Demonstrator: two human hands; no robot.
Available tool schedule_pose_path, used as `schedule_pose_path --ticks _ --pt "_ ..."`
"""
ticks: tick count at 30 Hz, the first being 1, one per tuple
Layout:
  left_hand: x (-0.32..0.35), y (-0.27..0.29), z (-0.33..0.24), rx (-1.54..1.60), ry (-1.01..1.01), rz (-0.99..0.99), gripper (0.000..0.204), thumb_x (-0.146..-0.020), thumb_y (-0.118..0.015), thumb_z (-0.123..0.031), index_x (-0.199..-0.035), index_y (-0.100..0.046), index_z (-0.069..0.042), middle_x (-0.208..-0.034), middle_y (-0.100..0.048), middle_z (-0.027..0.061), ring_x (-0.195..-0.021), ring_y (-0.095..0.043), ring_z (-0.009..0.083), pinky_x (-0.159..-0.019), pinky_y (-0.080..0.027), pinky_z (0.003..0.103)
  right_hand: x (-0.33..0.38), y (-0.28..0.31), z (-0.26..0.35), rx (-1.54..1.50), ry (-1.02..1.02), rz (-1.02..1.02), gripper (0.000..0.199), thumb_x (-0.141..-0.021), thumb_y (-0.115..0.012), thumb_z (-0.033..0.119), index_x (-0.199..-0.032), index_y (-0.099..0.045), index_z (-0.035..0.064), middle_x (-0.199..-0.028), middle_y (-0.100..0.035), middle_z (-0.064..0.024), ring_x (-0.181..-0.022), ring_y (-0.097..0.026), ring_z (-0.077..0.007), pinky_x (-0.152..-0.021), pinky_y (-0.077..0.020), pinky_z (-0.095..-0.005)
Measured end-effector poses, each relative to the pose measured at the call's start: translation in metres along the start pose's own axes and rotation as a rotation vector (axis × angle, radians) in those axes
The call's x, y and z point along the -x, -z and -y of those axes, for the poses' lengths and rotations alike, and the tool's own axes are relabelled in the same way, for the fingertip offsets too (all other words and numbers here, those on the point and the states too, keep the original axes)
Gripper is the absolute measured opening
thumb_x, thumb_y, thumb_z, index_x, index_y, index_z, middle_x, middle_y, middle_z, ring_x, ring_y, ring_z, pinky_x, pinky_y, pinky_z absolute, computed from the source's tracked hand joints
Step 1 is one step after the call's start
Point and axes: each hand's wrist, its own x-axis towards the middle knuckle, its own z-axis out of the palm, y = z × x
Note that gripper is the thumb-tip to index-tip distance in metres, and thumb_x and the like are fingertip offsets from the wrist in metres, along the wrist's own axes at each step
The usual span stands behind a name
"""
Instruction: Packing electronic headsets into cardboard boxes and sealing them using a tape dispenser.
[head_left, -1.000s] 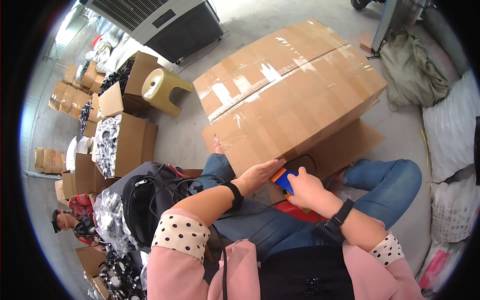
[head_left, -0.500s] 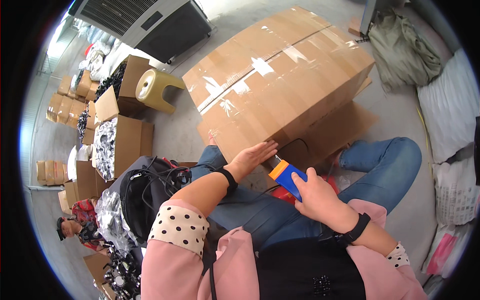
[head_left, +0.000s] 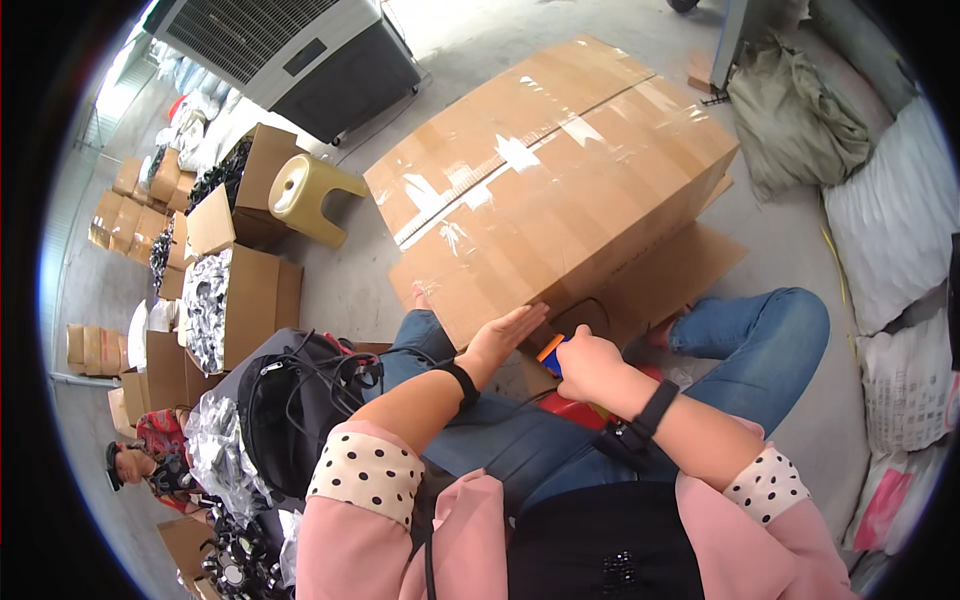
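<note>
A large cardboard box (head_left: 560, 160), its top seam covered with strips of clear tape, sits tilted in front of me. My left hand (head_left: 503, 334) lies flat with fingers stretched out along the box's near lower edge. Close by on the right, my right hand (head_left: 592, 370) is wrapped round a blue and orange tool (head_left: 550, 354). Only its orange end and a bit of blue show; the hand covers the rest, and its tip is hidden near the box's lower side. A flat cardboard flap (head_left: 690, 265) spreads out below the box, and a red object (head_left: 575, 408) lies under my right wrist.
A yellow stool (head_left: 310, 200) stands left of the box, near a large air cooler (head_left: 300, 70). Open cartons (head_left: 255, 300) of parts line the left, with a black bag (head_left: 290, 400) beside my leg. Another person (head_left: 150, 450) is at far left. White sacks (head_left: 890, 220) lie right.
My right hand has moved up and left with the tool, closer to the box and my left hand, and has turned so the tool is mostly hidden. The view has shifted slightly.
</note>
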Motion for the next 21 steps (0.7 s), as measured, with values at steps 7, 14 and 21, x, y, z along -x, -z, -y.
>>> schedule_pose_path --ticks 7,14,21 --pt "-0.017 -0.049 -0.065 -0.235 -0.083 0.178 0.069 -0.093 -0.04 -0.038 -0.154 -0.016 -0.016 -0.161 -0.006 -0.0036 -0.148 0.002 0.021 -0.117 0.011 0.046 -0.07 0.007 0.01 -0.052 0.035 -0.081 0.033 -0.065 -0.07 0.019 -0.092 -0.071 -0.0003 -0.097 -0.063 -0.0274 -0.091 -0.066 -0.0352 -0.076 -0.0566 -0.0399" --pt "-0.021 -0.039 -0.05 -0.258 -0.201 0.201 0.061 -0.096 -0.036 -0.036 -0.151 -0.027 -0.012 -0.16 -0.011 0.0033 -0.148 -0.005 0.0243 -0.119 0.002 0.045 -0.09 0.028 -0.016 -0.231 -0.076 0.122 0.036 -0.062 -0.075 0.017 -0.095 -0.073 0.0036 -0.1 -0.069 -0.0191 -0.096 -0.068 -0.031 -0.081 -0.055 -0.0381" --pt "-0.022 -0.007 -0.009 -0.243 -0.331 0.249 0.059 -0.098 -0.035 -0.037 -0.149 -0.031 -0.009 -0.161 -0.009 0.0102 -0.148 -0.002 0.0284 -0.118 0.002 0.047 -0.106 -0.026 -0.08 -0.183 -0.219 0.091 0.037 -0.063 -0.074 0.025 -0.095 -0.074 0.0062 -0.102 -0.069 -0.0175 -0.097 -0.067 -0.0312 -0.085 -0.0532 -0.0392"
